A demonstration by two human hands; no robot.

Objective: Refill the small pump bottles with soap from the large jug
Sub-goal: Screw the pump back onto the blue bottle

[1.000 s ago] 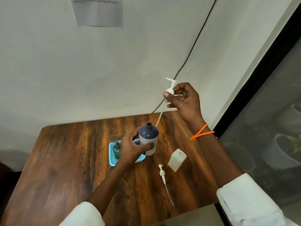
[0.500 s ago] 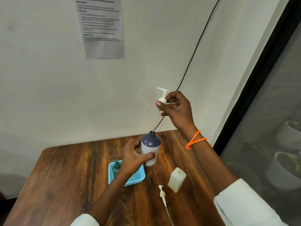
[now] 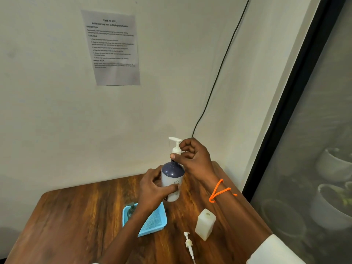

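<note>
My left hand [image 3: 152, 189] grips a white bottle with a dark blue shoulder [image 3: 172, 180], held upright above the table. My right hand [image 3: 192, 159] pinches the collar of a white pump head [image 3: 176, 147] that sits at the bottle's neck, its tube down inside the bottle. A small white square bottle [image 3: 205, 223] with no pump stands on the table to the right. A second loose white pump [image 3: 188, 244] lies in front of it. A dark green pump bottle [image 3: 131, 209] stands in a blue tray [image 3: 152, 225], partly hidden by my left forearm.
The wooden table [image 3: 76, 216] meets a white wall with a printed sheet [image 3: 114, 48] and a black cable [image 3: 219, 73]. A dark-framed glass pane [image 3: 314, 130] runs along the right, with white pots behind it.
My right hand has lowered the pump, sliding its tube down into the bottle until the head reaches the neck. The camera has tilted upward, showing more wall.
</note>
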